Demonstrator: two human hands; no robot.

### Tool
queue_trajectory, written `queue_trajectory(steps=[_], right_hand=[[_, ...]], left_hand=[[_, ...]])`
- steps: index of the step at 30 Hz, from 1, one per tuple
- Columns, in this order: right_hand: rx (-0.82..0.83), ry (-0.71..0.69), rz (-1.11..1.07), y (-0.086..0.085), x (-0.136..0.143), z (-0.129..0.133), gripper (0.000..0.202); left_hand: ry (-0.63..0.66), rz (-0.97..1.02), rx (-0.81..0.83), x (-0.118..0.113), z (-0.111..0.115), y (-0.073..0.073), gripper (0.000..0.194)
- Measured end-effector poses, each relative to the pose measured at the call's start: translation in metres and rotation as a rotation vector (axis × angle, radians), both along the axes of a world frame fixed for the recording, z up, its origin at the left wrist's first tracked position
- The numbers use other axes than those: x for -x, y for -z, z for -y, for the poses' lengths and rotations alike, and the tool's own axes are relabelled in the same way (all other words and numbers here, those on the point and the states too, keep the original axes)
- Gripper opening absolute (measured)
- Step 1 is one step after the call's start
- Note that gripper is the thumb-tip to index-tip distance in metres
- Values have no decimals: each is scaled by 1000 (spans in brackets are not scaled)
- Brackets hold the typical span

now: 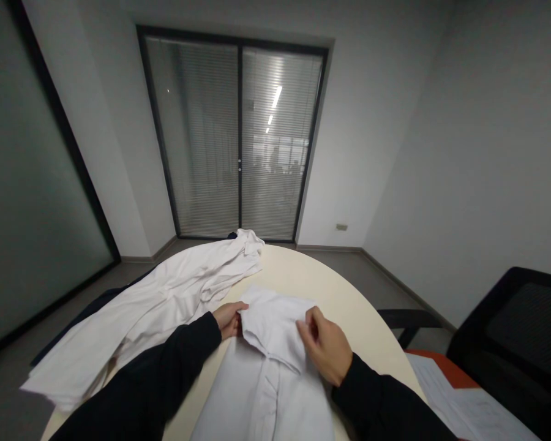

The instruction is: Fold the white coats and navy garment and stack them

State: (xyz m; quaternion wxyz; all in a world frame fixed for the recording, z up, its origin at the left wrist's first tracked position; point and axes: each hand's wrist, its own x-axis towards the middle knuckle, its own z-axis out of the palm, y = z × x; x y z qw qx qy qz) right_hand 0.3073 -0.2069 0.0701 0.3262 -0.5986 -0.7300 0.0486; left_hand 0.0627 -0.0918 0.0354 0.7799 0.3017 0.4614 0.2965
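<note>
A white button-up shirt (pixel 239 383) lies on the round table, its collar end (pixel 275 315) away from me and its front placket running toward me. My left hand (pixel 229 319) is closed on the left edge of the cloth at the collar, thumb on top. At the right side of the collar, my right hand (pixel 328 346) has its fingers curled in, thumb and forefinger pinched at the cloth. Whether fabric sits between those fingertips is partly hidden. The shirt's lower part runs out of view at the bottom.
More white garments (pixel 165 294) lie spread along the left of the cream round table (pixel 349 306), with dark cloth (pixel 96 306) under them. To the right stand a black office chair (pixel 518 331) and, lower, papers (pixel 463 398) with an orange-red item (pixel 445 367).
</note>
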Motion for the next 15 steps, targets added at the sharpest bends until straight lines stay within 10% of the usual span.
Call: queue_trajectory(steps=[3, 8, 15], right_hand=[[195, 242, -121, 6, -16, -12, 47], [365, 65, -280, 25, -31, -21, 83], [311, -107, -301, 41, -36, -31, 67]], left_hand=[[91, -51, 1, 7, 6, -4, 26], [254, -88, -74, 16, 11, 2, 23], [199, -7, -135, 5, 2, 9, 24]])
